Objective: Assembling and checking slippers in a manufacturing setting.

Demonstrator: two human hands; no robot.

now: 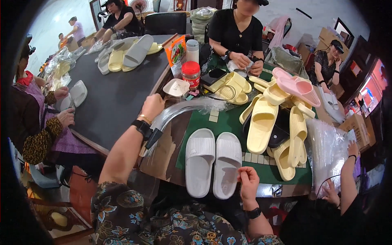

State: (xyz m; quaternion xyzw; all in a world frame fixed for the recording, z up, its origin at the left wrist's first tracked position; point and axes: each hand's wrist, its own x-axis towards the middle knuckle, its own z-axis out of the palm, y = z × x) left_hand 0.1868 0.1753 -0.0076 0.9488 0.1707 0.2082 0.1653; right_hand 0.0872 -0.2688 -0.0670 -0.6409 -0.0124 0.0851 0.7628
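A pair of light grey slide slippers, the left slipper [199, 163] and the right slipper [227, 165], lies side by side at the table's near edge, toes pointing away. My right hand [248, 183] is beside the right slipper's heel, fingers curled to the thumb; anything pinched is too small to make out. My left hand [153, 107] is closed near the white square tub [176, 87], beside a curved bundle of clear plastic strands [179, 112]. Whatever its fingers hold is hidden. The bundle's black-wrapped end [153, 139] lies by my left wrist.
Yellow slippers [262, 124] with a pink pair [296, 86] on top are heaped at right. A red-lidded jar [191, 75] and an orange packet [176, 55] stand beyond the tub. Clear plastic bags [328, 151] lie right, near another person's hands [332, 192]. Co-workers sit around the tables.
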